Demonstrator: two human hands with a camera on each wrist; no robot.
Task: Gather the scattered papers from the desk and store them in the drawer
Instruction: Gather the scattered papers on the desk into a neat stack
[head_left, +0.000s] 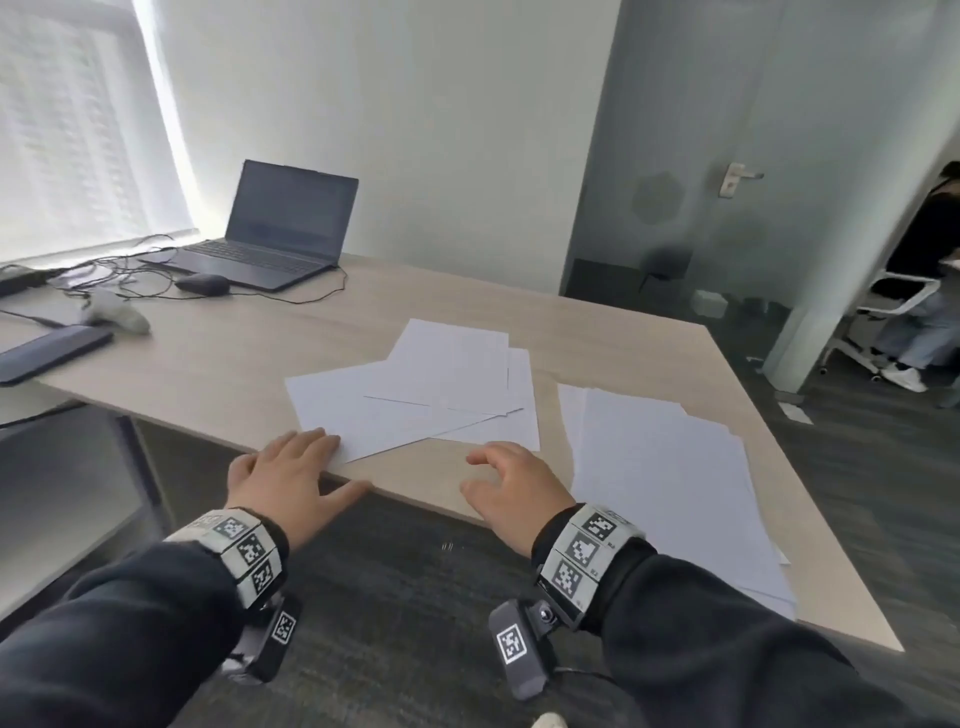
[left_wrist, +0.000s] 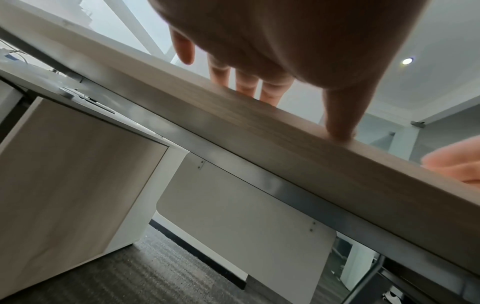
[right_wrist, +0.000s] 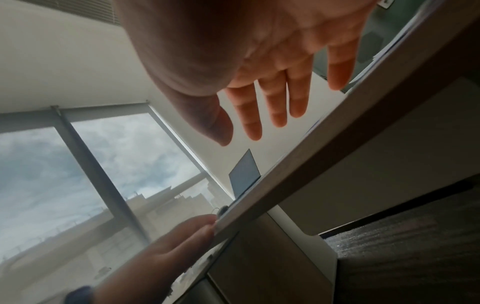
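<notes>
left hand (head_left: 291, 470) flat, fingertips on near corner of fanned papers (head_left: 415, 395) | right hand (head_left: 511, 486) spread, holding nothing, just short of them | left nearer | stack (head_left: 670, 467) lies right

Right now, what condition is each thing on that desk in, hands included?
Left hand: open, fingers flat on the corner of the loose sheets, thumb at the desk edge.
Right hand: open, fingers spread, over the desk edge; holds nothing.
Loose sheets: fanned out, overlapping, flat on the desk.
Paper stack: roughly piled, edges uneven.
Laptop: lid open, screen dark.
Mouse: idle beside the laptop.
Desk: no drawer visible.
</notes>
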